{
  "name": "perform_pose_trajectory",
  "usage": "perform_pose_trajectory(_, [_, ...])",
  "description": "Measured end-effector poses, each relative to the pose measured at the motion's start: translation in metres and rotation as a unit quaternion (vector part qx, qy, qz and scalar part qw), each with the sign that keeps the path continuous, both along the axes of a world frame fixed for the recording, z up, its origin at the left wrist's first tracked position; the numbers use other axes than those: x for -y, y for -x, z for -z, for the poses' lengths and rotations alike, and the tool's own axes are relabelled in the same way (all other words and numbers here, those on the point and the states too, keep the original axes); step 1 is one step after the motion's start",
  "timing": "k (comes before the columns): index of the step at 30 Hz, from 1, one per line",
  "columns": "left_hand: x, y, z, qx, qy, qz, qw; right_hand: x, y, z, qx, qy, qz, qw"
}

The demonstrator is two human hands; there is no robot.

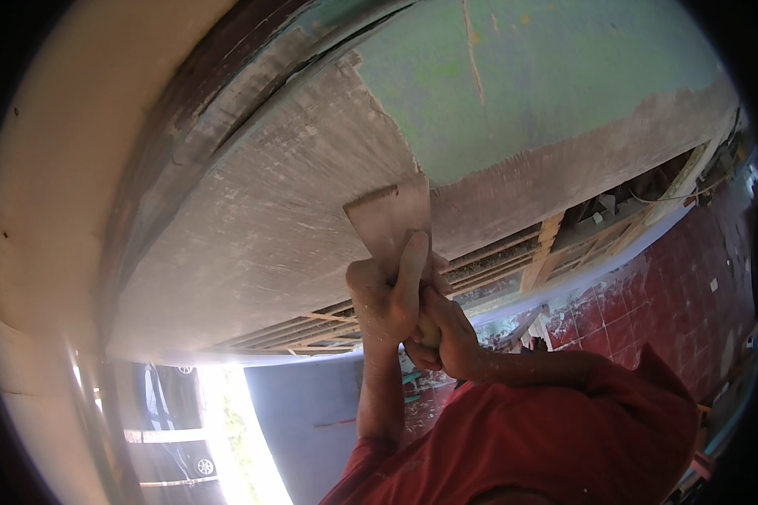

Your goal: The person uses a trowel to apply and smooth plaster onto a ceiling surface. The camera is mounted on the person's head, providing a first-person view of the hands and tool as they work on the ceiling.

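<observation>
A broad scraper [393,215] with a wide flat blade is pressed with its edge against the overhead panel. My left hand [383,295] is closed around the lower blade and neck, its thumb lying along the blade. Just below and to the right, my right hand [452,332] wraps round the handle, of which only a yellowish part shows between the fingers. Around the blade the panel has a bare grey-brown surface [269,202] with streaky marks. Beyond the blade's right corner begins green paint [531,93] with a ragged edge and a long crack.
A dark wooden beam [202,101] and a cream wall [42,210] border the panel on the left. Open wooden slats [497,257] run along its near side. Below are a red tiled floor [640,295] with scattered debris, a grey door-like panel [303,404] and a bright opening [236,429].
</observation>
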State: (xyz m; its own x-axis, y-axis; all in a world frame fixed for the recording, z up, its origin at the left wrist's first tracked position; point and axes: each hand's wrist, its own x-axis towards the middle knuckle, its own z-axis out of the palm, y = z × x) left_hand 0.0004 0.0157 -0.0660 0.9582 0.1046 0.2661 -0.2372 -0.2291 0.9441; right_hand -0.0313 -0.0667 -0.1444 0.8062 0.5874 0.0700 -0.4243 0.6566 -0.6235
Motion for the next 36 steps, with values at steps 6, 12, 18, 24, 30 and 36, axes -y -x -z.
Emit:
perform_pose_trajectory(6, [-0.002, 0.000, 0.002, -0.021, 0.020, 0.014, 0.999, -0.006, 0.005, 0.003, 0.016, 0.015, 0.026, 0.999])
perform_pose_trajectory(12, [0.000, -0.003, -0.011, -0.018, -0.006, 0.009, 1.000, -0.011, 0.005, -0.017, 0.020, 0.029, 0.082, 0.996])
perform_pose_trajectory(18, [-0.004, 0.005, 0.003, -0.034, -0.011, -0.005, 0.999, -0.011, 0.011, 0.003, 0.007, -0.015, 0.034, 0.999])
perform_pose_trajectory(24, [-0.002, -0.001, -0.013, -0.021, -0.041, 0.010, 0.999, -0.021, 0.004, -0.001, 0.014, -0.017, 0.075, 0.997])
perform_pose_trajectory(30, [0.001, 0.004, -0.005, -0.008, -0.019, -0.005, 1.000, -0.007, 0.006, -0.002, 0.034, 0.050, 0.068, 0.996])
perform_pose_trajectory(36, [-0.001, 0.003, -0.005, 0.011, -0.038, -0.009, 0.999, -0.011, 0.006, -0.007, 0.033, 0.075, 0.104, 0.991])
